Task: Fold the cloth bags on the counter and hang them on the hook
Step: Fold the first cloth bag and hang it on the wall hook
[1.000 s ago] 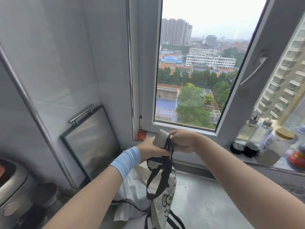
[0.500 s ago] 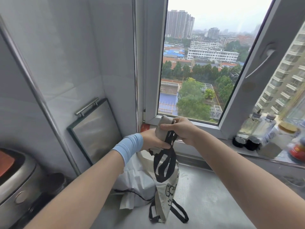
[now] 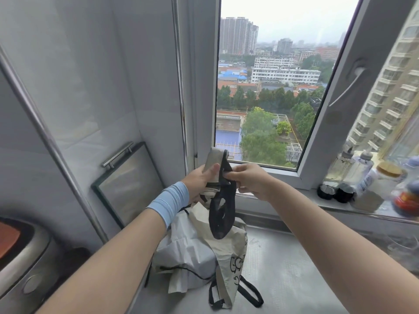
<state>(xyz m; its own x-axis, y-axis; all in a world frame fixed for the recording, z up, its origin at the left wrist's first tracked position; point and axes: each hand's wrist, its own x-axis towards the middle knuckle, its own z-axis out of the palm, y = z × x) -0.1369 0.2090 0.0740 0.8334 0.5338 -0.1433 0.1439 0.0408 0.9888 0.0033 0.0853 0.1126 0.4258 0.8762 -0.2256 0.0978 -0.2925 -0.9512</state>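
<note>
Where wall meets tabletop [image 3: 285, 268] at far left, we log a steel cooker [image 3: 22, 264]. Next to it, a framed panel [image 3: 129, 184] with a bar handle leans on the tiles.

Left hand [image 3: 199, 181], blue wristband [image 3: 169, 201] on the wrist: fingers curled round a folded grey bag [image 3: 214, 158], thumb laid across its front. The bag is held upright in the air, level with the window's lower left corner.

Black straps [image 3: 221, 209] hang from the bag in a loop over the heap below. We cannot tell whether they touch it.

Right hand [image 3: 251, 180]: thumb and fingers pinch the straps just beside the bag, the other fingers curled under. The two hands are close together.

Beneath them on the tabletop, a heap [image 3: 192, 250] of unfolded bags: a crumpled white one with a thin black cord, and a cream printed bag [image 3: 234, 266] draped on its right, black handles lying flat. We cannot count the bags in the heap.

Window [image 3: 267, 109] open behind, with trees and buildings outside.

Far right, on the sill [image 3: 340, 207]: clear bottles [image 3: 347, 171], a jar [image 3: 374, 189] with a tan lid, and blurred items at the edge.
</note>
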